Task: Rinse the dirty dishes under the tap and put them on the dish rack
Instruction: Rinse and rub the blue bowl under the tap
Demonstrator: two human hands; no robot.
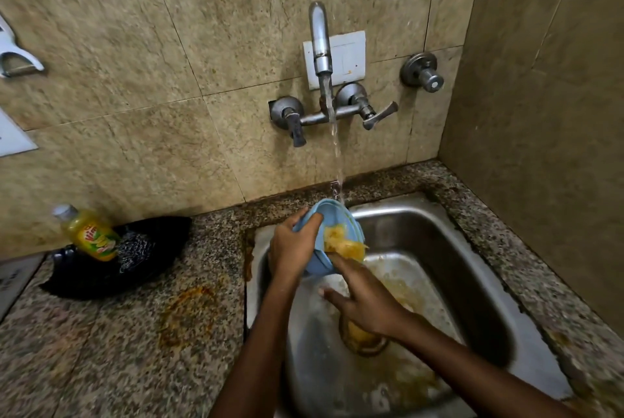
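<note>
A light blue bowl (329,215) is tilted on edge over the steel sink (472,248), smeared inside with yellow food. My left hand (292,245) grips its left rim. My right hand (361,299) reaches into the bowl from below, its fingers spread and touching the yellow residue. Water runs from the wall tap (320,42) and falls onto the bowl's upper rim. No dish rack is in view.
Yellow scraps lie on the sink floor and over the drain (363,338). A yellow dish-soap bottle (89,232) and a steel scrubber (135,248) sit in a black tray on the granite counter (118,350) at left. Tiled walls close in behind and at right.
</note>
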